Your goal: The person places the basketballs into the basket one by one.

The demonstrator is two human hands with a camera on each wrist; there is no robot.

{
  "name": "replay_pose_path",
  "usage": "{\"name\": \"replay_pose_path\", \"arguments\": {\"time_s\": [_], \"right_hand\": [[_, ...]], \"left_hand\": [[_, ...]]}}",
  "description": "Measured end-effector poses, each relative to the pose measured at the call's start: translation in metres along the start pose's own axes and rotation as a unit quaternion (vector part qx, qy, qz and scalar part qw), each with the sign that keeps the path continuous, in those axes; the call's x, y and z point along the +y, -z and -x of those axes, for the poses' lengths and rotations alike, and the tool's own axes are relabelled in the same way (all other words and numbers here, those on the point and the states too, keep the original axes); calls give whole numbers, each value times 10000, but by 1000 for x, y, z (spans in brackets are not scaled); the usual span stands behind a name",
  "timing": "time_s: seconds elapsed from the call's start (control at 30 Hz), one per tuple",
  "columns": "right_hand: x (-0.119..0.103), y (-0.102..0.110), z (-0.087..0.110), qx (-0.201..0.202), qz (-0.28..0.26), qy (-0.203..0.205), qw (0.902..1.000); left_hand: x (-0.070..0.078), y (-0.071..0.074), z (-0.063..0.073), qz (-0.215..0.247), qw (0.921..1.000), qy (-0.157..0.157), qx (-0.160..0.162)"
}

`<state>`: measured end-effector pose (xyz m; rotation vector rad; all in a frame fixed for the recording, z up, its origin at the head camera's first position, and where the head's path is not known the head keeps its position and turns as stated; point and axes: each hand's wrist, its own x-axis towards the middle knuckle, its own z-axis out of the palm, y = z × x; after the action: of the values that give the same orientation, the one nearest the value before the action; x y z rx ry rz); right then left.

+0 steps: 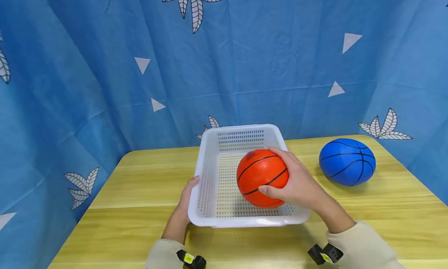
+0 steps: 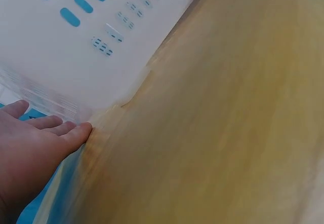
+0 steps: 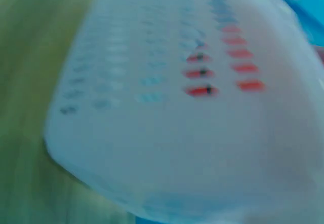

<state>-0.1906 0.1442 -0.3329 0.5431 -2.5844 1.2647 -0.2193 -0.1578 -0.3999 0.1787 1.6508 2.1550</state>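
A white plastic basket (image 1: 241,221) with slotted walls stands on the table in the head view. Against its left side rests my left hand (image 1: 184,201). In the left wrist view that hand's fingers lie fairly straight along the basket's outer wall (image 2: 66,67). An orange-red mini basketball (image 1: 260,179) with black lines is inside the basket's opening; whether it touches the bottom, I cannot tell. My right hand (image 1: 297,179) grips the ball from the right, thumb in front and fingers over its top. The right wrist view is blurred; red shows through the basket wall's slots (image 3: 250,85).
A blue mini basketball (image 1: 347,162) lies on the wooden table (image 1: 140,195), right of the basket. Behind the table hangs a blue curtain (image 1: 245,58) with leaf and triangle prints. Dark wrist devices sit at both beige sleeves (image 1: 364,245).
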Motion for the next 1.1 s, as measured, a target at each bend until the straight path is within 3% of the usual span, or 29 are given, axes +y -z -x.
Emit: {"name": "replay_pose_path", "arguments": {"time_s": [0.2,0.43,0.8,1.1], "right_hand": [[-2,-28,-4,-348,903,416,9944],[1,-38,-2,-621,1677,825,9804],[-2,-37,-5,-1183,1597,541,9786],[-6,-31,-5,-1193,1291,258,9841]], "left_hand": [[0,0,1,-137,9998,-99,-92],[1,0,-2,-256,9994,-196,-126],[0,4,0,-238,9995,-185,-17],[-2,7,-1,-271,9992,-266,-103]]}}
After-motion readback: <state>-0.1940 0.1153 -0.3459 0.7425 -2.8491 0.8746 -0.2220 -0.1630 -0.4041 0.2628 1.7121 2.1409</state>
